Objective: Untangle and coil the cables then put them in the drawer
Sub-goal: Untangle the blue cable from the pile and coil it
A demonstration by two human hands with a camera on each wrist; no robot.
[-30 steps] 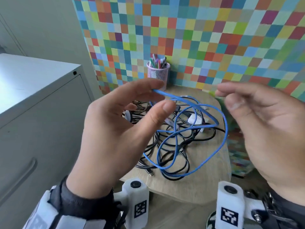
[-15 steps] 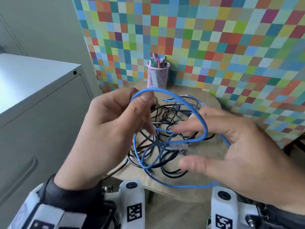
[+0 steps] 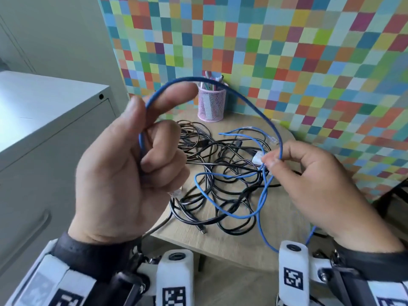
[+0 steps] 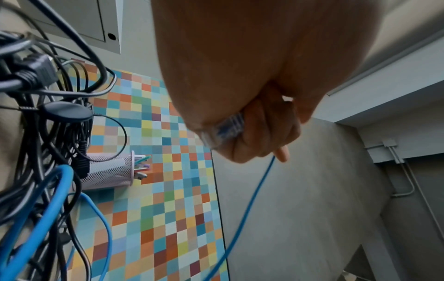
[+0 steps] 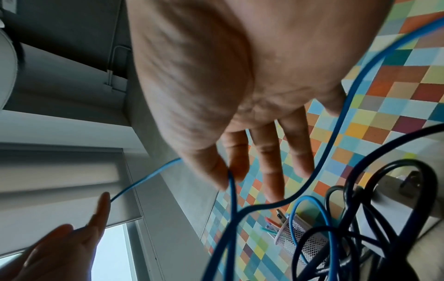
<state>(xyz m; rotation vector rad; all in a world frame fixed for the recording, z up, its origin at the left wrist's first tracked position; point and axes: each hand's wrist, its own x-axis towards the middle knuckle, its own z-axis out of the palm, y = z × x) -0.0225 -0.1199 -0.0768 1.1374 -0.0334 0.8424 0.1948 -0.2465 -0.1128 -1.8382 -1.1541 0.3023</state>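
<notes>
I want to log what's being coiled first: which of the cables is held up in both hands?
The blue cable: it arches between the left hand and right hand, while the black cables lie tangled on the table.

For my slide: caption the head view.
Left hand grips a blue cable arching to the pinching right hand, above tangled black cables.

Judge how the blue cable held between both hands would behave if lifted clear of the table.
Probably floppy: the blue cable arches between left hand and right hand, then droops in loose loops. It may drag the black cables, which cross it.
</notes>
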